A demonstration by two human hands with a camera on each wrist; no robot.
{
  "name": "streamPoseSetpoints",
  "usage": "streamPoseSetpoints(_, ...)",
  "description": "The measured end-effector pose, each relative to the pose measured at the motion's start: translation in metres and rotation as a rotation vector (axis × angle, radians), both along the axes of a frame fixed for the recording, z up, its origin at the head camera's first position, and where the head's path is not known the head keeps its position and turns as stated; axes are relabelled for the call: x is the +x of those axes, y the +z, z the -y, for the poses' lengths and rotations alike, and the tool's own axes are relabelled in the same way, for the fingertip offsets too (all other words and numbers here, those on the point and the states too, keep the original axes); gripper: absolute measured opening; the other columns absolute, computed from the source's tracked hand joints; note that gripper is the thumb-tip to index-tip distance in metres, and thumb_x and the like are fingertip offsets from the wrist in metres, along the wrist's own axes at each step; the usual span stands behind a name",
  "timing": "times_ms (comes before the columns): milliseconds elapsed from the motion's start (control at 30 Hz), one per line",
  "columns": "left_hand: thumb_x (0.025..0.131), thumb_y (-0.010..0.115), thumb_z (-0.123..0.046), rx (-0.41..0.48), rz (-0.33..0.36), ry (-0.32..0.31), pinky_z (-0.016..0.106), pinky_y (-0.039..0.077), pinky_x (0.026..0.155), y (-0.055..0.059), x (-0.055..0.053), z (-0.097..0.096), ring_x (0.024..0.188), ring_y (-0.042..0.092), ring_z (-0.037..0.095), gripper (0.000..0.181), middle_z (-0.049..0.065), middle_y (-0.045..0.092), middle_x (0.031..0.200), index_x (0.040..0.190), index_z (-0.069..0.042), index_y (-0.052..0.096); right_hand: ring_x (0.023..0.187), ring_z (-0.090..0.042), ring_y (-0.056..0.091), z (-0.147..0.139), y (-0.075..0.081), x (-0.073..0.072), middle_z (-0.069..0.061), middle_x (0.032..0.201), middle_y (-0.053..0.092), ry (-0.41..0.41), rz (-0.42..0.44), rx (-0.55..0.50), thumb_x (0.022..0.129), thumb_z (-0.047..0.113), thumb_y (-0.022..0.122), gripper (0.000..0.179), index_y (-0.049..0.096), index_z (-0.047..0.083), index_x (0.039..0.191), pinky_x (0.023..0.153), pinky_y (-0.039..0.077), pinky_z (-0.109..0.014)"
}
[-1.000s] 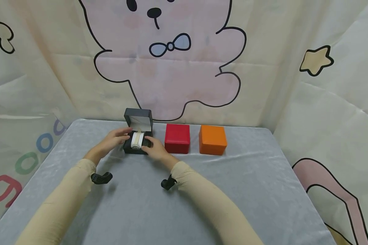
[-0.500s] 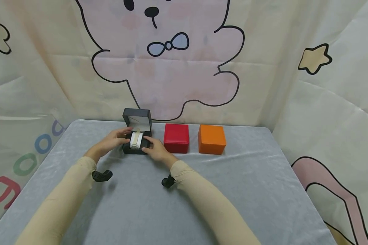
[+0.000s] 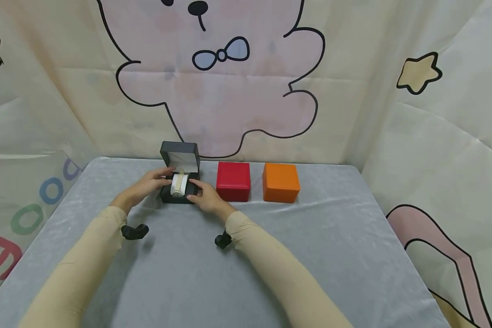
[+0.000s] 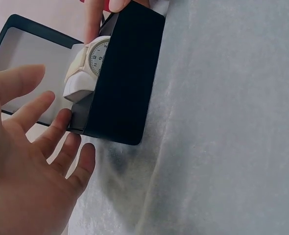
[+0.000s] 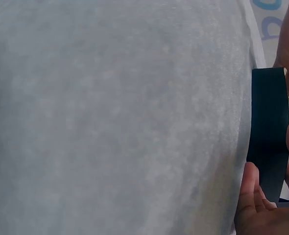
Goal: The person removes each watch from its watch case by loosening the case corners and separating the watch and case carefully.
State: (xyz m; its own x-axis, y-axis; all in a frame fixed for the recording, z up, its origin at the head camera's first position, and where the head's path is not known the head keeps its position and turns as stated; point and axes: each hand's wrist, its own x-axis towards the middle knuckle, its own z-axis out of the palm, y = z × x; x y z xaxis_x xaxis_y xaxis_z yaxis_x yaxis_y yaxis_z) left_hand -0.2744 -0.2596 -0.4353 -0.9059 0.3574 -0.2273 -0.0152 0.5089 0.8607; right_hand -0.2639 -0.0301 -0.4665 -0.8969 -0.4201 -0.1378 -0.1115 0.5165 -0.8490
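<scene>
Head view: watch (image 3: 179, 185) sitting in black box (image 4: 125, 83); left hand (image 3: 145, 184), loosely spread, resting at box's left; right hand (image 3: 207, 197) gripping box's right side; red box (image 3: 233, 182) standing just right.

One dark box (image 4: 125, 78), one red box (image 3: 233, 181) and one orange box (image 3: 281, 182) make three in all. There is one watch (image 3: 178, 185), one table (image 3: 180, 269), one left hand (image 3: 142, 187) and one right hand (image 3: 208, 197) (a single pair)

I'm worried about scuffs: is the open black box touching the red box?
Apart. The head view shows gray cloth between the black box and the red box.
</scene>
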Motion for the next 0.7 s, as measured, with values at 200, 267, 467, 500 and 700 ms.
streamPoseSetpoints(200,0.106,0.049,-0.025,-0.076,0.006,-0.013,0.071,0.025,0.116,0.000,-0.006,-0.001,0.146,0.026,0.054,0.066,0.027,0.015,0.166,0.162,-0.010,0.019,0.099,-0.010,0.052,-0.002,0.000,0.000,-0.012,0.132,0.058,0.013,-0.013,0.013,0.099,0.018,0.066,0.060,0.044,0.022,0.154,0.083,0.047,-0.019)
streamPoseSetpoints(267,0.105,0.051,-0.026,-0.101,0.015,-0.017,0.070,0.025,0.116,0.001,-0.007,0.000,0.146,0.024,0.056,0.068,0.029,0.016,0.166,0.163,-0.012,0.019,0.098,-0.011,0.053,-0.001,-0.001,0.000,-0.014,0.130,0.058,0.018,-0.017,0.005,0.099,0.018,0.065,0.059,0.044,0.021,0.154,0.082,0.047,-0.019)
streamPoseSetpoints(467,0.102,0.055,-0.026,-0.127,0.025,-0.041,0.070,0.024,0.117,0.000,-0.010,0.004,0.148,0.020,0.057,0.072,0.026,0.012,0.168,0.163,-0.017,0.019,0.094,-0.010,0.052,-0.001,-0.001,0.000,-0.011,0.120,0.058,0.013,-0.005,0.002,0.099,0.018,0.066,0.060,0.044,0.021,0.154,0.077,0.045,-0.018)
streamPoseSetpoints(500,0.102,0.056,-0.026,-0.125,0.024,-0.046,0.071,0.024,0.117,0.000,-0.011,0.005,0.148,0.020,0.057,0.072,0.026,0.011,0.168,0.163,-0.018,0.019,0.094,-0.010,0.051,-0.001,0.000,0.000,-0.010,0.118,0.057,0.010,0.000,0.005,0.099,0.018,0.066,0.060,0.044,0.022,0.154,0.076,0.044,-0.018)
streamPoseSetpoints(700,0.099,0.062,-0.027,-0.114,0.033,-0.087,0.073,0.021,0.116,-0.002,-0.014,0.007,0.148,0.020,0.056,0.077,0.025,0.012,0.168,0.163,-0.019,0.020,0.096,-0.012,0.052,-0.002,0.000,0.001,-0.010,0.118,0.057,0.001,0.019,0.001,0.098,0.018,0.067,0.061,0.044,0.023,0.154,0.078,0.045,-0.019)
